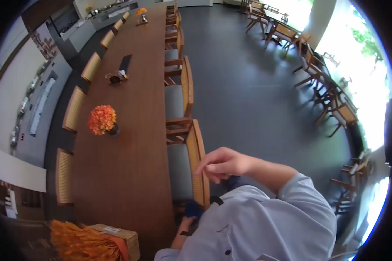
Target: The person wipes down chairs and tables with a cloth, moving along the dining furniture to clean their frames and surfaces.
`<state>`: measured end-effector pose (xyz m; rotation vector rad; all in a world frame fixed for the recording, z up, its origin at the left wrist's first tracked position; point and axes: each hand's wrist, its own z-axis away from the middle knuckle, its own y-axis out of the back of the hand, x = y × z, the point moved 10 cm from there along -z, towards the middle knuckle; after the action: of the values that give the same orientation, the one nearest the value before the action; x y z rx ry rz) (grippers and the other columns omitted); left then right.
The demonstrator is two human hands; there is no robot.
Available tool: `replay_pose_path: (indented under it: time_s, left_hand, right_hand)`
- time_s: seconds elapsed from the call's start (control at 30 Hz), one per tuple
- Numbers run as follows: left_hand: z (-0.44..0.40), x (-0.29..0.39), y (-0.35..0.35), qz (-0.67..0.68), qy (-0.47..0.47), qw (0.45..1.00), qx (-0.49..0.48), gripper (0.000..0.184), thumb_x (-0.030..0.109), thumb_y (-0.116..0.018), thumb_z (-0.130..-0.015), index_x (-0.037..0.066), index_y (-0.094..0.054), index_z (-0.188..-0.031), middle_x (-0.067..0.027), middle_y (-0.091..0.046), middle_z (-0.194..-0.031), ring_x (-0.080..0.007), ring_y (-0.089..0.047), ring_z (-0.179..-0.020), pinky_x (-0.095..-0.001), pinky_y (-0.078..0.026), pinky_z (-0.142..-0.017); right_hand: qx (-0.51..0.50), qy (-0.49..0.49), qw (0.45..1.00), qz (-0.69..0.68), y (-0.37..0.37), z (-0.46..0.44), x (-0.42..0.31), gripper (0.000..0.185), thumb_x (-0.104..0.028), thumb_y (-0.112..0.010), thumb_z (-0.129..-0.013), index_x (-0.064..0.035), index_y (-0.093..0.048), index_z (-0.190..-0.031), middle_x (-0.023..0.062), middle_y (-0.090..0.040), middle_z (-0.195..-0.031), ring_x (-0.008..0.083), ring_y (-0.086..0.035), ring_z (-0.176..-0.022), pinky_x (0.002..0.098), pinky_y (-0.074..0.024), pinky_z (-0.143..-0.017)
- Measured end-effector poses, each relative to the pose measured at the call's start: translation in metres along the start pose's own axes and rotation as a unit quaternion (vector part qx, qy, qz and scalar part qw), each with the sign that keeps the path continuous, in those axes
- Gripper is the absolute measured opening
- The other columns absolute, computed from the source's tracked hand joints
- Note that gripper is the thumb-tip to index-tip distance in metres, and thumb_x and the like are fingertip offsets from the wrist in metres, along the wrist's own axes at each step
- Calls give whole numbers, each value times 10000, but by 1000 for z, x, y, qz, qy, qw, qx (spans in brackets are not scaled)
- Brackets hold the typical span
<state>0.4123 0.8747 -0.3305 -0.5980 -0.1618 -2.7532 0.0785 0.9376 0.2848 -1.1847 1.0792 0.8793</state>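
Note:
My left hand (188,221) is low in front of my body, closed around a dark blue cloth (193,209) beside the seat of the nearest chair. This chair (179,167) has a wooden frame, a woven cane back and a grey seat, and it stands at the right side of the long table. My right hand (224,164) reaches across to the chair's back, fingers loosely bent and apart, with nothing seen in them. Whether its fingertips touch the wooden frame or hover over it I cannot tell.
The long brown table (135,174) bears an orange flower vase (103,120) and a small condiment set (116,78). Chairs line both sides. Dried orange stalks (80,243) and a woven box (117,235) are at lower left. More tables and chairs (311,69) stand by the windows.

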Motion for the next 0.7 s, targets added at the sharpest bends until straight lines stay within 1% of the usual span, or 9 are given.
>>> replay_pose_path:
  time_s: [0.03, 0.07, 0.1, 0.17, 0.2, 0.27, 0.33, 0.53, 0.7]
  left_hand:
    - [33, 26, 2, 11, -30, 999, 35, 561, 135, -831, -739, -21, -624, -1236, -130, -715, -1055, -256, -696, -935, -376, -565, -817]
    - [100, 84, 0, 19, -61, 996, 69, 550, 110, -812, -753, -12, -603, -1247, -133, -708, -1037, -273, -696, -915, -388, -578, -776]
    - [117, 95, -5, 30, -58, 995, 79, 549, 108, -811, -754, -12, -602, -1247, -132, -708, -1036, -273, -696, -912, -388, -578, -773]
    - [114, 90, -14, 40, -55, 994, 87, 545, 106, -808, -755, -10, -599, -1246, -132, -706, -1033, -273, -695, -907, -388, -578, -765]
    - [109, 90, -19, 49, -52, 994, 89, 544, 105, -807, -756, -10, -598, -1245, -132, -706, -1032, -273, -695, -904, -388, -578, -762]
    - [105, 87, -29, 54, -46, 993, 95, 540, 103, -804, -758, -8, -596, -1244, -131, -705, -1029, -273, -694, -899, -388, -578, -754]
    - [101, 83, -39, 48, -40, 993, 98, 537, 100, -801, -760, -7, -594, -1243, -131, -703, -1026, -273, -694, -893, -388, -577, -747]
    - [82, 130, -82, -9, -41, 995, 91, 528, 94, -793, -764, -4, -587, -1240, -130, -700, -1018, -274, -692, -877, -388, -577, -725]
    - [59, 193, -152, -95, -49, 993, 60, 520, 88, -786, -768, 0, -582, -1238, -129, -697, -1011, -274, -691, -864, -388, -576, -707]
  right_hand:
    - [-13, 60, 998, -20, -8, 11, -34, 288, -179, -490, -1070, -22, -680, -1220, 25, -678, -910, 67, -487, -574, 231, -406, -541]
    - [-48, 155, 987, -20, -20, 19, -68, 284, -145, -481, -1069, -11, -668, -1236, 51, -698, -997, 66, -483, -566, 232, -409, -532]
    - [-80, 248, 965, -21, -32, 31, -101, 283, -110, -472, -1067, 1, -655, -1252, 77, -718, -1083, 64, -478, -558, 233, -412, -522]
    - [-114, 346, 931, -21, -54, 50, -150, 298, -50, -445, -1060, 33, -627, -1281, 104, -706, -1218, 59, -473, -552, 232, -423, -513]
    - [-139, 348, 925, -65, -67, 63, -171, 291, -46, -441, -1058, 49, -627, -1260, 130, -702, -1215, 81, -496, -546, 236, -429, -512]
    - [-217, 393, 888, -97, -82, 92, -204, 230, -21, -466, -1032, 69, -625, -1171, 196, -702, -1149, 167, -572, -570, 280, -467, -524]
    - [-237, 422, 867, -119, -70, 119, -223, 223, -22, -482, -1026, 77, -632, -1156, 192, -703, -1108, 158, -559, -549, 280, -448, -505]
    - [-162, 513, 833, -129, 7, 223, -243, 206, -27, -530, -1008, 101, -652, -1114, 179, -707, -988, 134, -522, -486, 280, -393, -447]
    - [-68, 589, 798, -109, 81, 329, -250, 200, -31, -570, -993, 121, -668, -1078, 169, -710, -888, 113, -490, -434, 279, -347, -399]
